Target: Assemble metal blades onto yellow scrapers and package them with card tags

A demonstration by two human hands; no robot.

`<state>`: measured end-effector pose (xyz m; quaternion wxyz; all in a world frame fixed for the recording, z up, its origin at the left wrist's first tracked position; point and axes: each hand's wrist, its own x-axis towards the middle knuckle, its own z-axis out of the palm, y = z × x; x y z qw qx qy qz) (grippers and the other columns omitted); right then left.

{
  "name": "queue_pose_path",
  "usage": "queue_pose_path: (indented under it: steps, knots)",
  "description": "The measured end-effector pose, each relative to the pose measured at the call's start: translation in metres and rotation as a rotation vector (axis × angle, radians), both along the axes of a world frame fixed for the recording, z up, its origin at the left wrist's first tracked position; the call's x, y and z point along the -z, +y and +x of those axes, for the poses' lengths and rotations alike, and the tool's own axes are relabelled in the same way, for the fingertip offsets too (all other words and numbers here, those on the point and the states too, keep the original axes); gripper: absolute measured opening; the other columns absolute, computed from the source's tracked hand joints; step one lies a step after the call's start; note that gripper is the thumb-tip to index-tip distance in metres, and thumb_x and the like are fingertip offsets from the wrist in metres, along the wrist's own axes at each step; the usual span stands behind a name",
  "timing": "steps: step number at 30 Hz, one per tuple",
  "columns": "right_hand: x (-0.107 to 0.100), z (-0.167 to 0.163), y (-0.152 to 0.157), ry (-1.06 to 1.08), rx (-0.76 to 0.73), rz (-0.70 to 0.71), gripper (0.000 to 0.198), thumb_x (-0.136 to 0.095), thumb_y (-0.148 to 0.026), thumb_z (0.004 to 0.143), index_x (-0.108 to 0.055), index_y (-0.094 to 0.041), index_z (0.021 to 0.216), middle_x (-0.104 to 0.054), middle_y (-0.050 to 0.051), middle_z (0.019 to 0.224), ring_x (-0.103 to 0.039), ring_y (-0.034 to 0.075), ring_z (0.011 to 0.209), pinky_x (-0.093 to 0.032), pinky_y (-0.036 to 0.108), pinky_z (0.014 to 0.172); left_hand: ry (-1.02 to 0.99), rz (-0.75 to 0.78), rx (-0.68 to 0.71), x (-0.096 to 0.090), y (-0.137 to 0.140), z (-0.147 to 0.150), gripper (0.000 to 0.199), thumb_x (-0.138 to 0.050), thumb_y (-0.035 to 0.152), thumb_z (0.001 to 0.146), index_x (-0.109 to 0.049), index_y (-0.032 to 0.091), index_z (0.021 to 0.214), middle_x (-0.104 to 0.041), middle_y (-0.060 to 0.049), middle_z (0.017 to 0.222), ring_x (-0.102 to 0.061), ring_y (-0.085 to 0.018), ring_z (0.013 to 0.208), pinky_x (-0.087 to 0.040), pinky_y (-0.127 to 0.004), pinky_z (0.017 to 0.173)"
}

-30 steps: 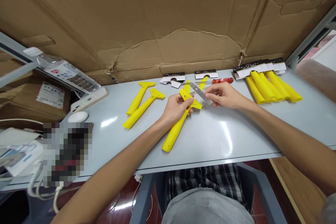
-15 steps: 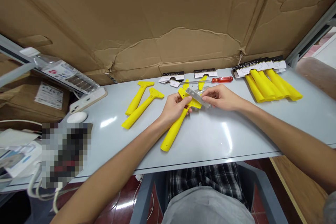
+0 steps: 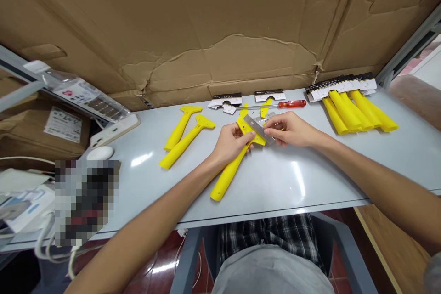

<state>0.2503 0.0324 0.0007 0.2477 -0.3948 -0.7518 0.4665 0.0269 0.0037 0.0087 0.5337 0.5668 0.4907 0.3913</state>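
Observation:
My left hand (image 3: 231, 143) is closed around the neck of a yellow scraper handle (image 3: 228, 175), its thumb near the wide head. A flat metal blade (image 3: 259, 128) lies slantwise across that head. My right hand (image 3: 288, 128) pinches the lower right end of the blade between thumb and fingers. Behind the hands, small yellow plastic pieces (image 3: 265, 108) and some shiny metal parts lie on the table, partly hidden. A screwdriver (image 3: 295, 104) with a red clear handle rests just beyond them. Two more yellow scraper handles (image 3: 182, 147) lie to the left.
Several carded yellow scrapers (image 3: 351, 110) are stacked at the right. Black-and-white cards (image 3: 225, 100) lie along the cardboard wall (image 3: 220, 23). On the left are a power strip (image 3: 115, 131), a white mouse (image 3: 100, 153) and a plastic bottle (image 3: 82, 92). The grey table's (image 3: 268, 193) front edge is nearest me.
The blade has shifted slightly and now sits closer against the yellow scraper head. The scraper head has moved a little to the right, and both hands keep their grip.

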Motion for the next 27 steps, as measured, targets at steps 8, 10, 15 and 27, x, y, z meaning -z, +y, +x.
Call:
queue_pose_path:
  steps: [8, 10, 15, 27]
  knots:
    - [0.0021, 0.0012, 0.0006, 0.008, -0.03, -0.011, 0.044, -0.062, -0.053, 0.094, -0.071, -0.012, 0.109, -0.066, 0.002, 0.067, -0.058, 0.005, 0.052, -0.049, 0.019, 0.055, -0.055, -0.01, 0.004, 0.0032, -0.0049, 0.005, 0.035, -0.086, 0.04, 0.071, -0.071, 0.013, 0.086, -0.074, -0.005, 0.076, -0.066, -0.014, 0.055, -0.056, -0.026, 0.051]
    - [0.0019, 0.001, 0.0003, 0.012, -0.029, -0.008, 0.045, -0.062, -0.053, 0.094, -0.071, -0.012, 0.109, -0.066, 0.002, 0.067, -0.058, 0.005, 0.051, -0.049, 0.019, 0.055, -0.055, -0.006, -0.001, 0.0045, -0.0049, 0.0052, 0.035, -0.086, 0.041, 0.072, -0.072, 0.013, 0.087, -0.075, -0.006, 0.077, -0.067, -0.014, 0.055, -0.056, -0.026, 0.051]
    - [0.0007, -0.0004, -0.0011, 0.003, -0.024, -0.005, 0.043, -0.062, -0.052, 0.094, -0.072, -0.012, 0.107, -0.066, 0.002, 0.066, -0.058, 0.005, 0.051, -0.049, 0.019, 0.055, -0.057, -0.003, -0.019, 0.0044, -0.0046, 0.0055, 0.029, -0.082, 0.037, 0.076, -0.071, 0.012, 0.086, -0.074, -0.005, 0.073, -0.066, -0.014, 0.053, -0.055, -0.025, 0.048]
    - [-0.0039, -0.0034, -0.0051, 0.001, 0.008, 0.06, 0.049, -0.067, -0.049, 0.089, -0.07, -0.015, 0.124, -0.07, 0.004, 0.089, -0.055, 0.003, 0.06, -0.044, 0.018, 0.058, -0.038, -0.012, -0.011, 0.0029, -0.0055, 0.0062, 0.02, -0.078, 0.032, 0.08, -0.069, 0.014, 0.083, -0.072, -0.004, 0.07, -0.065, -0.013, 0.05, -0.054, -0.024, 0.047]
